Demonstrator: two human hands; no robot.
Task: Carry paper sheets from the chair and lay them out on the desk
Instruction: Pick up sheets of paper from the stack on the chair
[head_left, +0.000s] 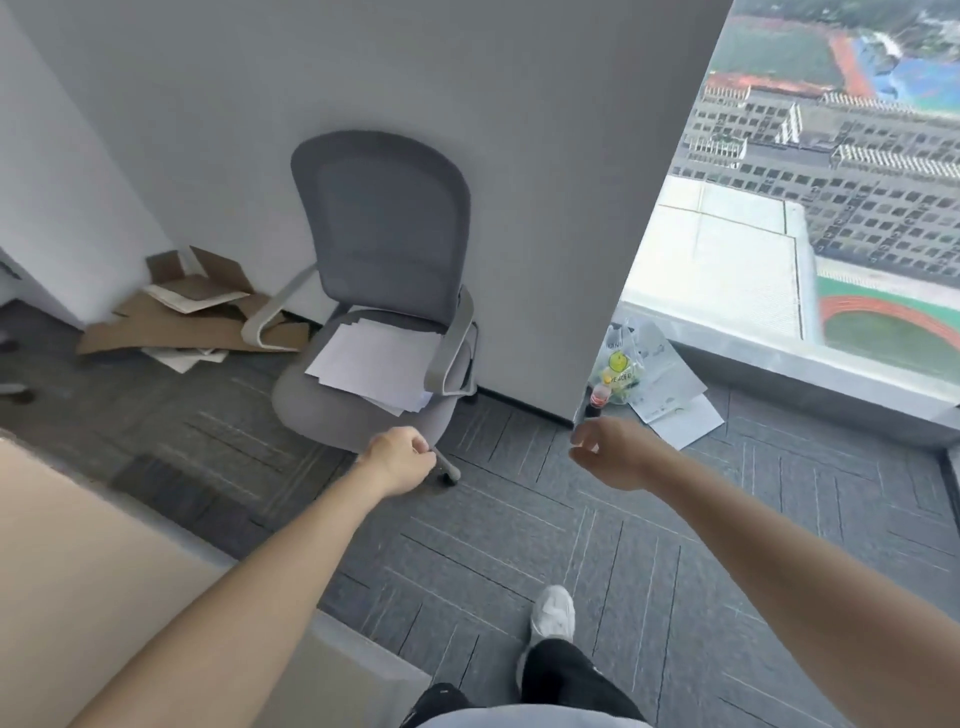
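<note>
One chair (384, 218) bears a loose stack of sheets (376, 364) on its seat. Right of the chair, one plastic bag (621, 364) holds yellowish items, unclear what. In front of the chair, the left hand (397, 457) and right hand (608, 452) are loosely curled, both empty.

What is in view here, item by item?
office chair: one, grey, against the wall
paper sheets: one loose stack, white, on the chair seat
cardboard: several flat pieces, brown, floor left of chair
plastic bag: one, clear, floor by window
bottle: one, dark, beside the bag
floor papers: few, white, beside the bag
desk: one, beige, lower left
shoe: one, white, bottom centre
left hand: one, empty, before the chair
right hand: one, empty
</note>
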